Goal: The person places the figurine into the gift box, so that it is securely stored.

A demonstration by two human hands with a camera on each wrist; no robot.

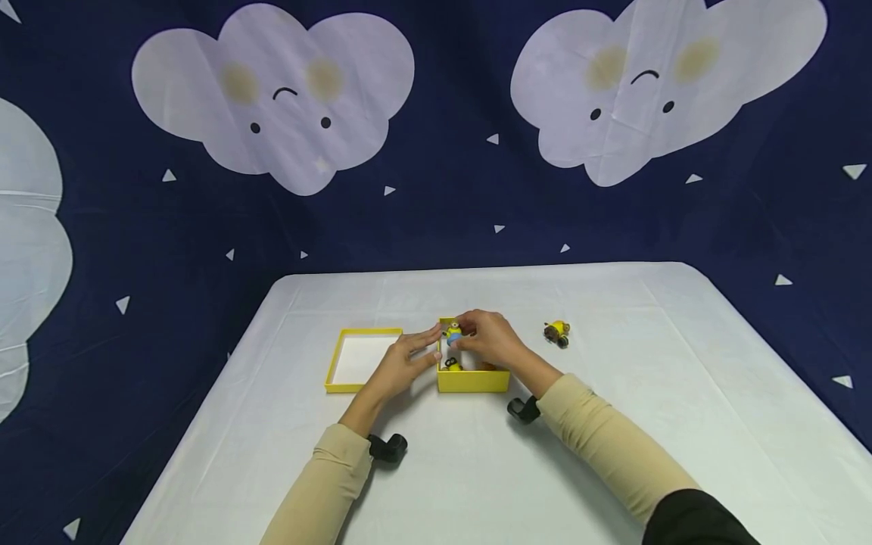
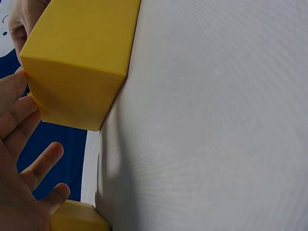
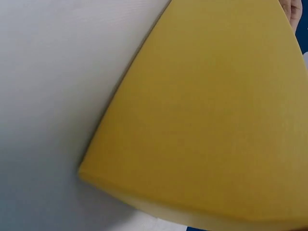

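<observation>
Right hand (image 1: 496, 338) pinches the figure (image 1: 453, 334) in or just above the box (image 1: 473, 381), which the spread left hand (image 1: 400, 365) touches. A slack grip could tip it onto the second figure (image 1: 453, 365).

sleeves (image 1: 613, 439) — beige, creased | black fabric (image 1: 695, 522) adjoining right sleeve | wrist cameras (image 1: 390, 449) — black

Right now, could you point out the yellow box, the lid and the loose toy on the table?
Yellow box (image 1: 473, 382), head view: front wall.
Lid (image 1: 359, 359), head view: white inside.
Loose toy (image 1: 559, 328), head view: yellow part.
</observation>
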